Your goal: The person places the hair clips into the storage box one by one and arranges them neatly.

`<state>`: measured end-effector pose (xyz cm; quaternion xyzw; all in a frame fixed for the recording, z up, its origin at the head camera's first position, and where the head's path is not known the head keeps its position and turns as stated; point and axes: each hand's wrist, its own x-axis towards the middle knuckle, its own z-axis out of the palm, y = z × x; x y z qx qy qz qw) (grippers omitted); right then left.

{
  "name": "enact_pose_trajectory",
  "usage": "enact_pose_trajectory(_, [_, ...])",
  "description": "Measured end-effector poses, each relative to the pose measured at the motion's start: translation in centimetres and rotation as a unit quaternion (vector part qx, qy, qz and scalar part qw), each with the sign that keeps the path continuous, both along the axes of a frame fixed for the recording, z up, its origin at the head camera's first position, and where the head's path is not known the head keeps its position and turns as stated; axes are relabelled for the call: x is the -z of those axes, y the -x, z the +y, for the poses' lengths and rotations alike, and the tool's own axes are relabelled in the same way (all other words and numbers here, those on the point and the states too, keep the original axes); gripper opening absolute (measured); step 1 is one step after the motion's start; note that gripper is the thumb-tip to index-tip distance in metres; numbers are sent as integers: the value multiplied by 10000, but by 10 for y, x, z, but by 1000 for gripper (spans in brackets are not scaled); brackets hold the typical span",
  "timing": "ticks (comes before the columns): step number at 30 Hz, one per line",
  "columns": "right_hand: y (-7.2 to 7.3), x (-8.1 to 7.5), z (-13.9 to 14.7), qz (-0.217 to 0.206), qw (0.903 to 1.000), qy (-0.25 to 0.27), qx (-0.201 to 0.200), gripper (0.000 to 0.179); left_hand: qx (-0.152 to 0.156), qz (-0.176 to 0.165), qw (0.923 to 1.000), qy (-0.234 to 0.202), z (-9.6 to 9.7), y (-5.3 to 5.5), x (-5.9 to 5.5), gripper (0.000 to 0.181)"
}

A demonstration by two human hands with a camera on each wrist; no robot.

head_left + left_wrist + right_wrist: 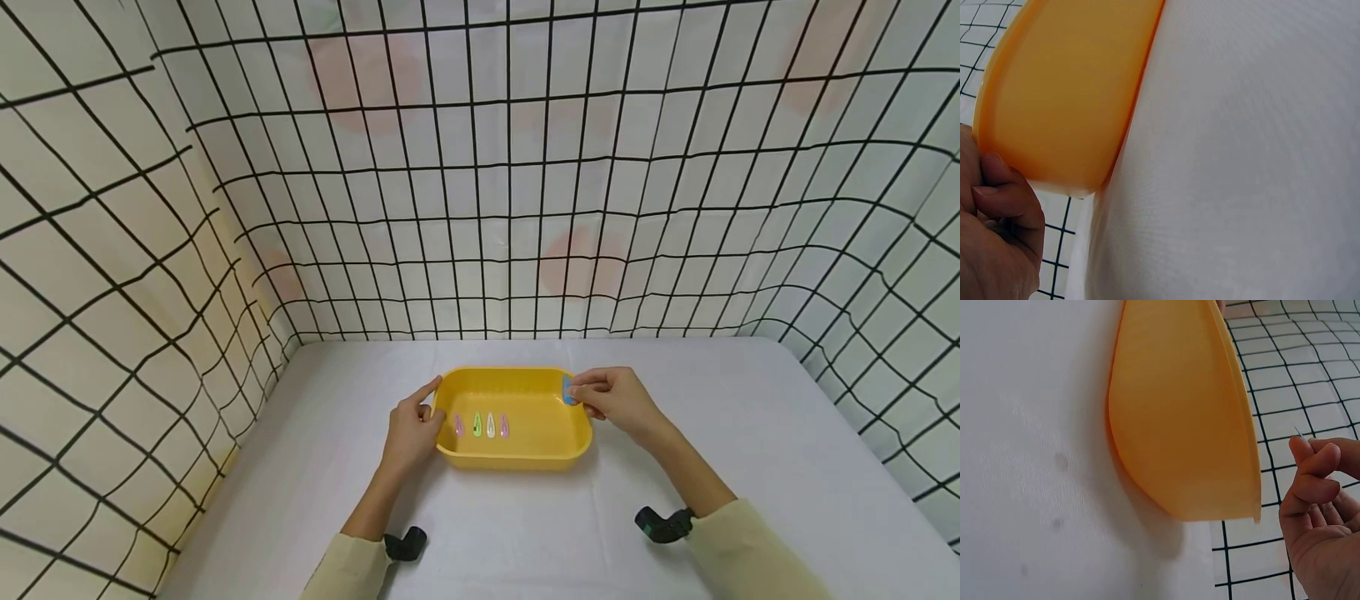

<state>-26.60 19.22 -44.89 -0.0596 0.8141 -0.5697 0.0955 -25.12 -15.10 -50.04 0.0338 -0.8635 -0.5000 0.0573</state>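
Yellow tray (517,457) sitting mid-worktop (750,433), long axis running left to right, so one short end per hand. Left hand (411,429) right up against the left end, thumb and a finger curled onto the rim there; same story in the left wrist view, fingers (997,194) tucked just beside the tray's edge. Right hand (617,400) at the far right corner, pinching a small blue clip (567,388) just over the rim, fingertips closed on it. Four more clips already lying in a row on the tray floor toward the left: pink (459,426), green (477,425), white (491,425), pink again (505,426), all pointing near-to-far, side by side but not touching. Blue one well apart from that row, off to the right of it, with bare tray floor between. Right hand clearly nearer that open stretch. Black grid panels (480,167) fencing in the far side and both flanks.
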Motion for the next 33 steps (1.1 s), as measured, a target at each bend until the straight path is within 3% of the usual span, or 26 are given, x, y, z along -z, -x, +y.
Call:
enact_pose_trajectory(17, [7, 11, -50, -83, 9998, 129, -115, 24, -2, 12, 10000, 43, -1, -1, -1, 61])
enact_pose_trajectory(33, [15, 28, -81, -373, 9990, -93, 244, 17, 39, 62, 10000, 29, -1, 0, 0, 60])
